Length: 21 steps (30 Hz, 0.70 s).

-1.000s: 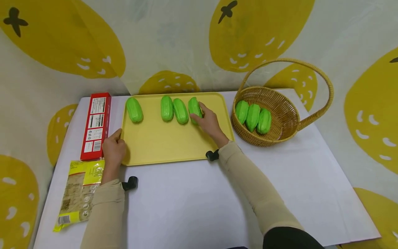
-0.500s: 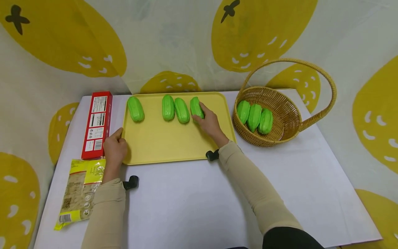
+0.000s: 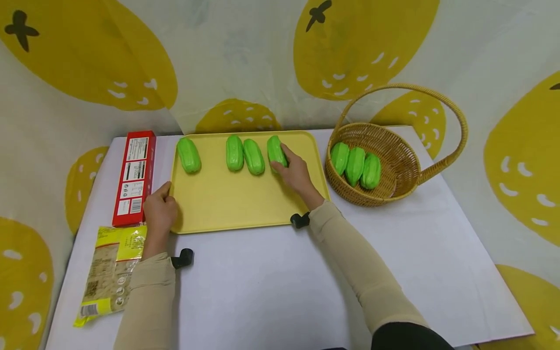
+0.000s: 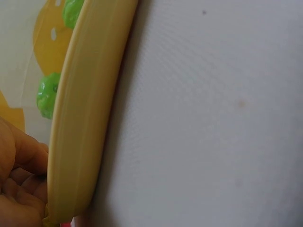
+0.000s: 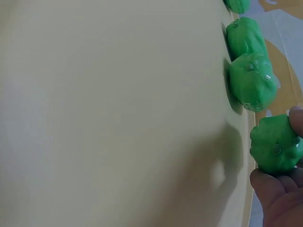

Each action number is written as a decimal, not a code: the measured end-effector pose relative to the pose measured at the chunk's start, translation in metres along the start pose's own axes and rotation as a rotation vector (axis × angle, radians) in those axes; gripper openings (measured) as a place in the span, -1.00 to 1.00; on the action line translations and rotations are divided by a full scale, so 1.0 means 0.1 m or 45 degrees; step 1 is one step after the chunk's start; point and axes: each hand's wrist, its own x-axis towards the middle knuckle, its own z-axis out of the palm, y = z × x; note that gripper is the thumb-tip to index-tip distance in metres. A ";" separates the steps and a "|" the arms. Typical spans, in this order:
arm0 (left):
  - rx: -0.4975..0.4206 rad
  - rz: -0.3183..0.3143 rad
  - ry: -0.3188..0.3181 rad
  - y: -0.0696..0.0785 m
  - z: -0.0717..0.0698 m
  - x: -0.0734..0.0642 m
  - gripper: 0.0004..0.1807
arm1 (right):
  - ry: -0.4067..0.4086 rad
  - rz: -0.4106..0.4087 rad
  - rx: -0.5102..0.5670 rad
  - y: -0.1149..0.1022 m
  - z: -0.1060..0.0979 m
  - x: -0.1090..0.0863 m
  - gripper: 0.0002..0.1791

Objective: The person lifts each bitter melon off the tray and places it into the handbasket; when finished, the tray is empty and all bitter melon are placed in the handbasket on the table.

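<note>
My right hand holds a green ridged gourd between thumb and fingers over the right back part of the yellow tray. In the right wrist view that gourd shows end-on, with a shadow on the tray apart from it. Two more gourds lie side by side left of it, and another gourd is at the tray's back left. My left hand grips the tray's left edge. In the left wrist view its curled fingers meet the rim, their tips partly hidden.
A wicker basket with a tall handle stands right of the tray, three green gourds inside. Left of the tray lie a red box and a yellow-and-clear packet. A patterned curtain hangs behind the white table.
The gourd in my right hand shifts very slightly to the right relative to the tray. My left hand stays at the tray's edge; the head view itself sways a little.
</note>
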 end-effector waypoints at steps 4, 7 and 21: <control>-0.006 -0.005 -0.010 0.01 -0.01 -0.01 -0.42 | 0.007 -0.005 0.001 -0.02 -0.06 -0.05 -0.21; -0.009 -0.011 -0.019 0.01 -0.01 -0.02 -0.42 | 0.014 -0.018 0.001 -0.05 -0.11 -0.09 -0.22; -0.021 -0.005 -0.023 0.00 0.00 -0.02 -0.42 | 0.049 -0.116 0.009 -0.15 -0.24 -0.22 -0.23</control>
